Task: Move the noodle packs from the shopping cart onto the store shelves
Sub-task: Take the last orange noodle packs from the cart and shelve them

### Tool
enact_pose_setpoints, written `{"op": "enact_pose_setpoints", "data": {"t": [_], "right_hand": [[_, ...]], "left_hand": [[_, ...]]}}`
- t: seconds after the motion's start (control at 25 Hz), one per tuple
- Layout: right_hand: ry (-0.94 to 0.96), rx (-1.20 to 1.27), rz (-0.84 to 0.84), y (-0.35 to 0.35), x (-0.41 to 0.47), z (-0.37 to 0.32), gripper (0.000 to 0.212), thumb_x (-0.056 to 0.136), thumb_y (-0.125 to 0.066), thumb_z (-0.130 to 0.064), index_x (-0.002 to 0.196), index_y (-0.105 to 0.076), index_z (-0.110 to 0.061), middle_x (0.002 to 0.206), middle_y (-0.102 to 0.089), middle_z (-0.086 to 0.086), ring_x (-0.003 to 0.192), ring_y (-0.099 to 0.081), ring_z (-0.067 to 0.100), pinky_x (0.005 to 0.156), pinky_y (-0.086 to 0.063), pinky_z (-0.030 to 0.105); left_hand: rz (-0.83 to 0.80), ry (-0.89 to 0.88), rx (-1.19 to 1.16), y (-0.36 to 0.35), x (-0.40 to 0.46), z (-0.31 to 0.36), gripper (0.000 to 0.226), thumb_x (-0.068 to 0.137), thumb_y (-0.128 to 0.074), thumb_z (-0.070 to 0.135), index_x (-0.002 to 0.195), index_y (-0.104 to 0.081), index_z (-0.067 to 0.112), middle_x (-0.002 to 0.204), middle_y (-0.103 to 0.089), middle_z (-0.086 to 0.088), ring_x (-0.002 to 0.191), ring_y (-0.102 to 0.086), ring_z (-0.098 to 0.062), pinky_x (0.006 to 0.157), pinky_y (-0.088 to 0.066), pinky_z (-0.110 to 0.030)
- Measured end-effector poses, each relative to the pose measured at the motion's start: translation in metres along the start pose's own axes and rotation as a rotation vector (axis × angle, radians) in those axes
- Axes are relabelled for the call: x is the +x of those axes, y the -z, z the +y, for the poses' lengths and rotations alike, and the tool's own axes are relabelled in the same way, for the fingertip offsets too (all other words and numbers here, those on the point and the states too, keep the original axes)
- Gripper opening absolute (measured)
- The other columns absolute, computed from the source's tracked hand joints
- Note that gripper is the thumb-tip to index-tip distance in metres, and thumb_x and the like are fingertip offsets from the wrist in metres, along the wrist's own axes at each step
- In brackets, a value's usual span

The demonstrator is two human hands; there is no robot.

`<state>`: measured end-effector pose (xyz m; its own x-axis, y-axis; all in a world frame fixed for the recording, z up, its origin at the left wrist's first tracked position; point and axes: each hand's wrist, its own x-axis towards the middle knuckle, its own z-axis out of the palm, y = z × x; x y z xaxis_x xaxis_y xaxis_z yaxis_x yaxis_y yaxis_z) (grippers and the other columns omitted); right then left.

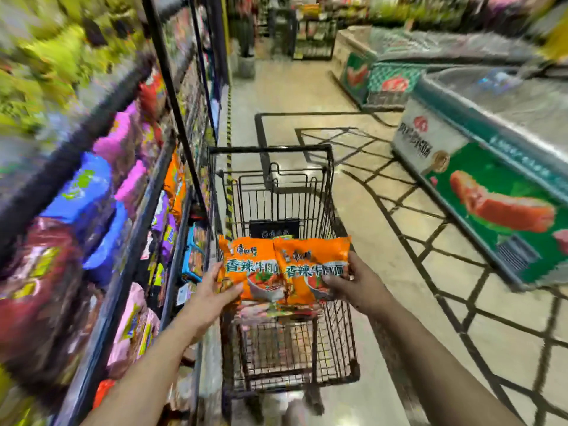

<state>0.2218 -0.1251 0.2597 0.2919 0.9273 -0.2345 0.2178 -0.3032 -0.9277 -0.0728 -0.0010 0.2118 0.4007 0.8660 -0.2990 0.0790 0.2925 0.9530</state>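
Store shelves (129,192) ran down our left, packed with bagged goods, though smeared by blur; orange packs (174,182) showed on a middle tier, brand unreadable. Next, our left hand (212,295) gripped the left edge of the noodle packs (284,269), fingers curled under. The packs, orange and apparently two side by side, were held above the shopping cart (276,348), not yet at the shelf. Our right hand (358,285) pinched the right edge, thumb on top. Beneath the packs we glimpsed more wrappers in the cart's upper basket; the count was hidden. We judged the task partway: this lift was underway, placing remained, and some packs waited. Chest freezers (491,192) stood well apart at right. The cart's lower floor looked bare, though wires obscured it.
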Motion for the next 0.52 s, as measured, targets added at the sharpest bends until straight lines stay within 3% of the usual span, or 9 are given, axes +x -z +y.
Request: {"op": "enact_pose_setpoints", "data": {"t": [0.04, 0.12, 0.28, 0.4, 0.52], "right_hand": [[0.041, 0.006, 0.011, 0.009, -0.012, -0.022, 0.04, 0.09, -0.077, -0.021, 0.121, -0.058, -0.039, 0.111, -0.075, -0.003, 0.099, -0.075, 0.016, 0.086, -0.063, 0.046], [0.102, -0.001, 0.032, 0.027, -0.03, -0.06, 0.047, 0.089, -0.079, -0.023, 0.129, -0.058, -0.033, 0.113, -0.074, 0.0, 0.1, -0.075, 0.017, 0.082, -0.064, 0.041], [0.242, -0.011, 0.045, 0.063, -0.072, -0.133, 0.04, 0.089, -0.077, -0.014, 0.124, -0.06, -0.025, 0.107, -0.075, -0.003, 0.09, -0.075, 0.007, 0.066, -0.06, 0.022], [0.322, -0.049, 0.041, 0.085, -0.097, -0.171, 0.042, 0.09, -0.077, -0.018, 0.126, -0.059, -0.027, 0.112, -0.073, -0.002, 0.094, -0.075, 0.011, 0.068, -0.06, 0.022], [0.418, -0.081, 0.025, 0.099, -0.112, -0.195, 0.044, 0.09, -0.076, -0.024, 0.13, -0.057, -0.031, 0.115, -0.071, -0.005, 0.102, -0.072, 0.013, 0.068, -0.061, 0.023]], "left_hand": [[0.011, -0.048, -0.016, -0.001, -0.012, 0.019, 0.052, 0.091, -0.064, -0.005, 0.137, -0.048, 0.012, 0.115, -0.071, -0.012, 0.103, -0.068, -0.029, 0.09, -0.058, -0.05], [0.021, -0.126, -0.055, -0.005, -0.032, 0.051, 0.053, 0.091, -0.064, -0.006, 0.139, -0.046, 0.008, 0.119, -0.07, -0.015, 0.094, -0.069, -0.022, 0.079, -0.062, -0.044], [0.032, -0.29, -0.09, -0.021, -0.078, 0.117, 0.049, 0.091, -0.063, -0.006, 0.133, -0.05, 0.015, 0.116, -0.073, -0.006, 0.093, -0.072, -0.019, 0.074, -0.064, -0.037], [0.059, -0.406, -0.085, -0.034, -0.107, 0.155, 0.051, 0.089, -0.066, -0.002, 0.134, -0.05, 0.017, 0.121, -0.072, -0.007, 0.098, -0.072, -0.019, 0.075, -0.063, -0.038], [0.098, -0.488, -0.106, -0.051, -0.14, 0.182, 0.045, 0.091, -0.06, -0.01, 0.125, -0.054, 0.019, 0.107, -0.076, -0.001, 0.087, -0.074, -0.014, 0.067, -0.062, -0.031]]}}
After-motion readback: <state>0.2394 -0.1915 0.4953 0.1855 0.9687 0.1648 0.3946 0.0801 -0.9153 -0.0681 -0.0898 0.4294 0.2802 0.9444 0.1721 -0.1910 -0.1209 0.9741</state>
